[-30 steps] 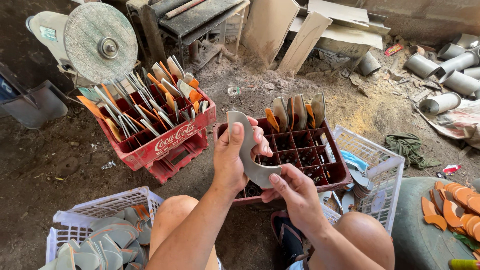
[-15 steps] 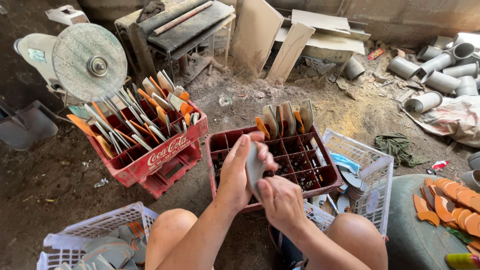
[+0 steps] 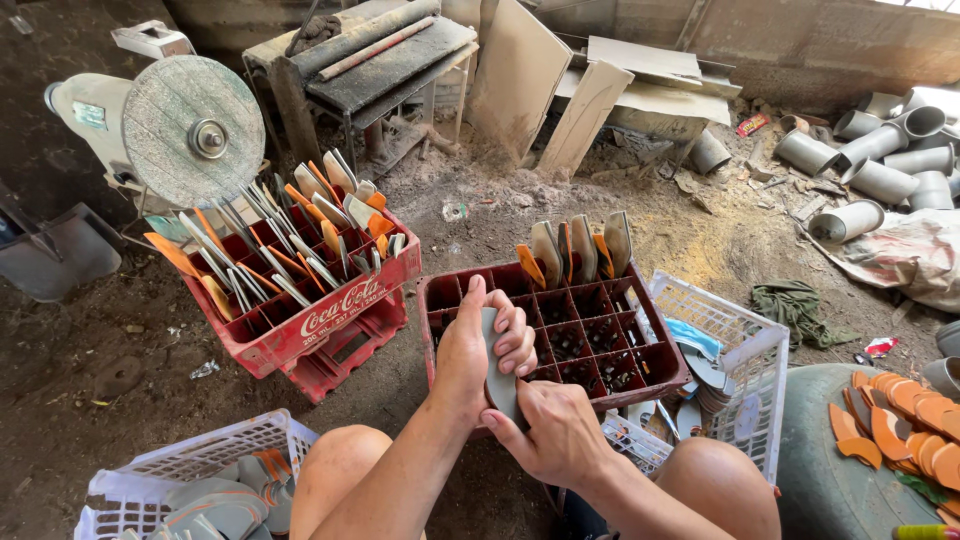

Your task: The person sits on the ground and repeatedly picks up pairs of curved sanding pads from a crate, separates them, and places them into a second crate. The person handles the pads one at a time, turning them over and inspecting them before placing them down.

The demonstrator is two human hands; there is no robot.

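White lettering (image 3: 340, 308) runs along the near wall of the left red bottle crate (image 3: 262, 338). A small red wrapper (image 3: 752, 124) lies far right by the boards — another red-and-white scrap (image 3: 881, 346) sits on the right dirt.

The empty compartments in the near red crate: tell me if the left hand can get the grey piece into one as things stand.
Probably yes. The left hand and right hand both grip the grey piece right over the near red crate, whose front compartments stand open with nothing across them.
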